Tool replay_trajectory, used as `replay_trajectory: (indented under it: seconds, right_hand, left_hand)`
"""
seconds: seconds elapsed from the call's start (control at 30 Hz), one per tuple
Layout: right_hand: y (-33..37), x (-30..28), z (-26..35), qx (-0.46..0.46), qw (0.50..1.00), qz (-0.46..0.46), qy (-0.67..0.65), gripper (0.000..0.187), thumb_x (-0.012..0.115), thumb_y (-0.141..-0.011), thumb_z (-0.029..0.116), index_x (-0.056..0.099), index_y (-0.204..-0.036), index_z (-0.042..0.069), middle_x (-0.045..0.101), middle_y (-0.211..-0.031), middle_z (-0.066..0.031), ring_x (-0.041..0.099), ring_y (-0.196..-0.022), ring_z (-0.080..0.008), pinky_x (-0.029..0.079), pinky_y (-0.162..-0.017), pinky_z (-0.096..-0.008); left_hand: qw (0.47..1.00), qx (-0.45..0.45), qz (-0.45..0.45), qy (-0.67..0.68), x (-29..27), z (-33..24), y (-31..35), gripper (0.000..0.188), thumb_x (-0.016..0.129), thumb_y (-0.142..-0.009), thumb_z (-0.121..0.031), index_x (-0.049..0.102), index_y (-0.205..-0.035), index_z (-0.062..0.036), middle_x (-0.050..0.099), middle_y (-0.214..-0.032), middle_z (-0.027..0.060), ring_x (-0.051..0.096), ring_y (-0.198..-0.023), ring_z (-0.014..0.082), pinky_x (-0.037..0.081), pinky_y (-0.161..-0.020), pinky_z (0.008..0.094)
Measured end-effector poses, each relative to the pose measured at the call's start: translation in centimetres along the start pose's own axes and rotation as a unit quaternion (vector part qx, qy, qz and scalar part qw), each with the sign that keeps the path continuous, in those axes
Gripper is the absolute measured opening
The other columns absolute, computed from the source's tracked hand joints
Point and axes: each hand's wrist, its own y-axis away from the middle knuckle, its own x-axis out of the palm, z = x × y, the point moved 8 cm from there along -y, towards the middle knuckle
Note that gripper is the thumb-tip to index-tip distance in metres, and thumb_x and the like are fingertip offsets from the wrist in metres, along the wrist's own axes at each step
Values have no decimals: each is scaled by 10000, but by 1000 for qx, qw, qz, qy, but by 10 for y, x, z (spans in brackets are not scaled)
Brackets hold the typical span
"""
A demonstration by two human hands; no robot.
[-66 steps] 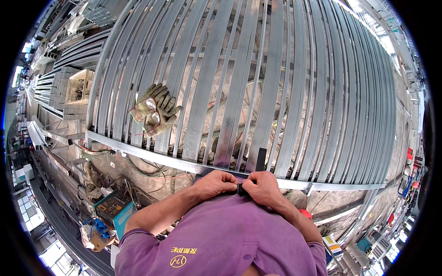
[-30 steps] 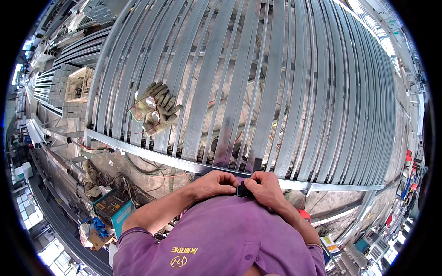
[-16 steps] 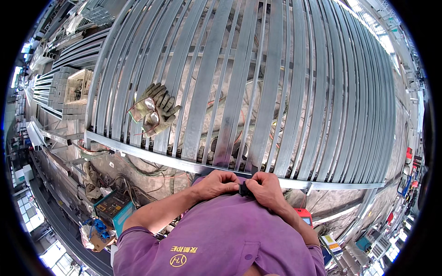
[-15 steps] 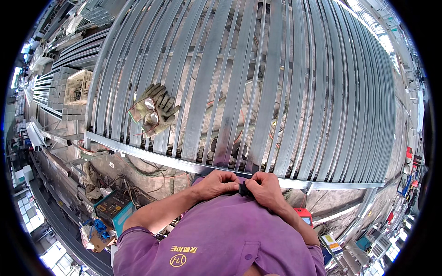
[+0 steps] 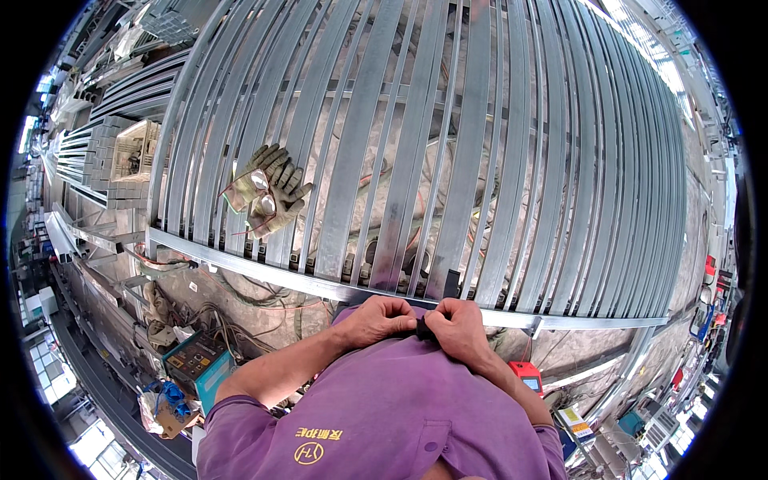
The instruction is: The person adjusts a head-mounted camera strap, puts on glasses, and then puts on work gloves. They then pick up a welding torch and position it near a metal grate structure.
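Pinching, lower centre of frame: one small black blocky piece (image 5: 422, 329); right hand (image 5: 459, 328), fingers closed on its right side; left hand (image 5: 373, 322), fingers bunched at its left edge, hold unclear.

- We see gloves (image 5: 290, 196) beyond and left of the left hand (image 5: 378, 322), glasses (image 5: 260, 181) on them.
- We find a teal-sided machine (image 5: 196, 360) left of that hand.
- We notice a red device (image 5: 524, 370) right of the right hand (image 5: 460, 330).
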Motion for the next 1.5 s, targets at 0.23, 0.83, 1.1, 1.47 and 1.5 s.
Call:
replay_trajectory:
  seconds: [0.23, 0.83, 1.1, 1.47, 1.5]
  right_hand:
    - [0, 6, 11, -16, 997, 56, 54, 344, 668, -892, 330, 746, -849, -2, 719, -751, -194, 699, -689, -321, 542, -685, -434]
    - [6, 0, 13, -44, 997, 55, -39, 231, 740, -906, 219, 731, -975, -1, 764, -871, -115, 736, -804, -205, 576, -744, -345]
    - [14, -14, 30, -126, 984, 121, 24, 368, 797, -840, 237, 756, -1117, -2, 745, -1082, -157, 730, -998, -261, 571, -889, -356]
    - [17, -15, 26, -114, 989, 93, 18, 407, 814, -844, 217, 725, -1185, 12, 730, -1073, -162, 726, -973, -294, 573, -865, -377]
    - [18, -17, 30, -118, 990, 75, 8, 392, 812, -848, 212, 728, -1176, 14, 731, -1065, -157, 725, -962, -290, 573, -858, -377]
  left_hand:
    - [1000, 4, 0, -7, -1, 2, -1, 229, 783, -991, -246, 720, -1039, -31, 711, -941, -20, 621, -842, 55, 517, -759, 233]
    - [1000, -15, 1, -26, -3, 1, 0, 244, 788, -988, -271, 717, -1043, -44, 698, -958, -38, 607, -870, 43, 503, -774, 229]
    - [999, -22, -10, -22, -3, -1, 0, 239, 789, -986, -272, 730, -1031, -45, 704, -937, -32, 611, -849, 48, 502, -760, 226]
    - [1000, -22, -6, -8, -4, 2, -1, 246, 780, -994, -270, 736, -1038, -33, 714, -942, -18, 624, -838, 57, 516, -754, 233]
    - [1000, -21, -7, -8, -5, 3, -1, 244, 779, -995, -269, 736, -1038, -33, 714, -941, -18, 623, -838, 57, 516, -753, 233]
